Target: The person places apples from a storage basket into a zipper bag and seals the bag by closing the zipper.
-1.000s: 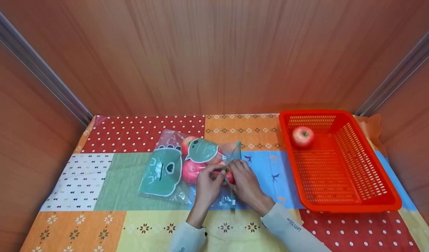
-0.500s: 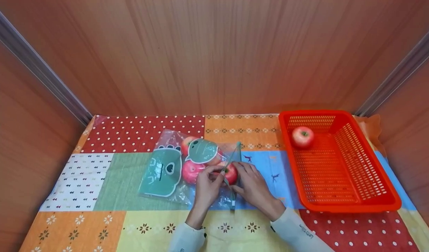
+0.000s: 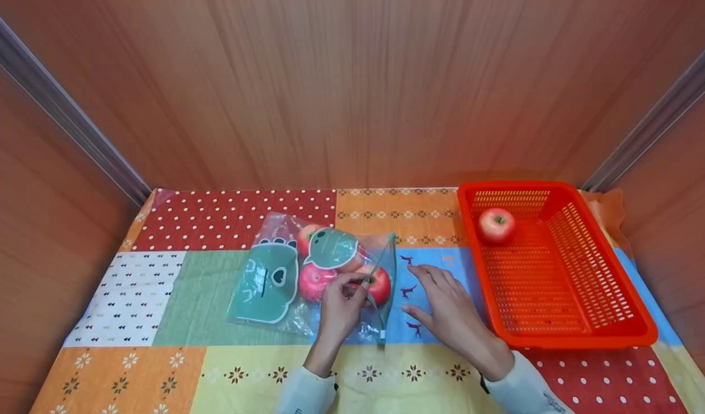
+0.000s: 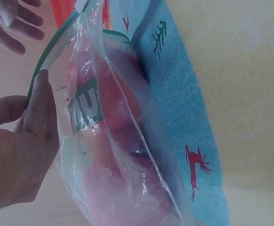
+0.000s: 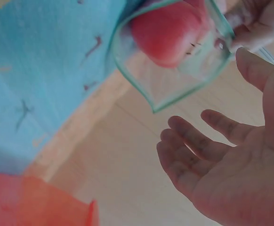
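Note:
A clear zip bag (image 3: 264, 313) with green animal prints lies on the cloth, its green-edged mouth parted toward the right. Several red apples (image 3: 317, 282) are inside, one of them just within the mouth, as the right wrist view also shows. My left hand (image 3: 339, 310) pinches the upper edge of the bag's mouth between thumb and fingers; the left wrist view shows this grip on the green strip (image 4: 35, 77). To the right of the bag, my right hand (image 3: 453, 310) is held apart from it, fingers loosely extended and holding nothing.
An orange-red plastic basket (image 3: 496, 305) stands at the right, with a single apple (image 3: 497, 225) in its far left corner. A patchwork cloth (image 3: 209, 293) covers the table. Wood-grain panels (image 3: 352, 98) rise at the back and both sides.
My right hand has let go of the apple at the bag's mouth and drawn back to the right, toward the basket. The left hand keeps its pinch on the bag's edge.

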`<state>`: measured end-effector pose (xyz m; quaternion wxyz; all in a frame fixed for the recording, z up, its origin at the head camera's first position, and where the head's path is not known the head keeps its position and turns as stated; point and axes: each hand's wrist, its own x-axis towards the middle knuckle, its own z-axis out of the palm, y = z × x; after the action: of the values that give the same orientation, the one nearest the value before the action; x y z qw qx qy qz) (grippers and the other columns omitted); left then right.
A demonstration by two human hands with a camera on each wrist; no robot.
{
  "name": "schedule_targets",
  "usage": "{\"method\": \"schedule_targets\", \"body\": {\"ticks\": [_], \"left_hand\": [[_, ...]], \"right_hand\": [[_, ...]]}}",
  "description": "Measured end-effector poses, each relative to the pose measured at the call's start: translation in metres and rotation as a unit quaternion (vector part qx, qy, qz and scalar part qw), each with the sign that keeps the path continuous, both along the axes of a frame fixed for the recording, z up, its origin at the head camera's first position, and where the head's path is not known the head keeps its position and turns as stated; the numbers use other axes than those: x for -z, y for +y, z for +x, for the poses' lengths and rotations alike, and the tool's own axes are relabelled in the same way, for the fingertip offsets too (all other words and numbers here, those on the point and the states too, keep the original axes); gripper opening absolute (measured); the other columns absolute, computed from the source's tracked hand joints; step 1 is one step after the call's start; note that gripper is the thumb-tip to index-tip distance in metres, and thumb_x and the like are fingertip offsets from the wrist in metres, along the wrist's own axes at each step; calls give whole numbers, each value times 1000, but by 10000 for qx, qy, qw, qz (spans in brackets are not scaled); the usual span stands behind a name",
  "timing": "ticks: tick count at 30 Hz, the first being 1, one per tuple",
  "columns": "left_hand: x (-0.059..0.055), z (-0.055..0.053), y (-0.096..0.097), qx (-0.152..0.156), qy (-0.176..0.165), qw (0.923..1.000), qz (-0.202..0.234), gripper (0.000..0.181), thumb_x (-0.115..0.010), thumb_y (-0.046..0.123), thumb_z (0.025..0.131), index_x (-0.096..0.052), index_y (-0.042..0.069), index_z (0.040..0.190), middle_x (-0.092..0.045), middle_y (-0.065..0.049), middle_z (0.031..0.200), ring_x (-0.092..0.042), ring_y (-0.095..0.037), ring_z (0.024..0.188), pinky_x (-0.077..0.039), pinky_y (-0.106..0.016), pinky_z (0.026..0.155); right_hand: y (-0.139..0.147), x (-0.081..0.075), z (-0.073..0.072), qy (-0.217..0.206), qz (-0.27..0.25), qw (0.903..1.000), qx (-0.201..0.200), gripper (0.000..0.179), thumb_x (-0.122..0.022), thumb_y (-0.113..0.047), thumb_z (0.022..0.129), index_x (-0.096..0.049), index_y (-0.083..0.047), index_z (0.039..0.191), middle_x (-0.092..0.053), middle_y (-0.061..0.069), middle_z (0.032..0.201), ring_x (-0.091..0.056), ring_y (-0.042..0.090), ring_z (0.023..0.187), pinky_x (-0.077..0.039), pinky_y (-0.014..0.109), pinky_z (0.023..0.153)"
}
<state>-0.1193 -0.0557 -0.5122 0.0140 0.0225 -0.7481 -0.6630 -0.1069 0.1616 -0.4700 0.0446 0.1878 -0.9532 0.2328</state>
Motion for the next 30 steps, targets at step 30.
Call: {"method": "schedule_targets", "body": {"ticks": [30], "left_hand": [[2, 1, -1, -30, 194, 9998, 10, 21, -69, -1, 97, -74, -5, 117, -70, -16, 108, -69, -18, 76, -62, -26, 64]], "right_hand": [[79, -50, -6, 312, 383, 9971, 571, 72, -87, -20, 89, -53, 1, 149, -54, 24, 147, -49, 44, 131, -47, 66, 107]]}}
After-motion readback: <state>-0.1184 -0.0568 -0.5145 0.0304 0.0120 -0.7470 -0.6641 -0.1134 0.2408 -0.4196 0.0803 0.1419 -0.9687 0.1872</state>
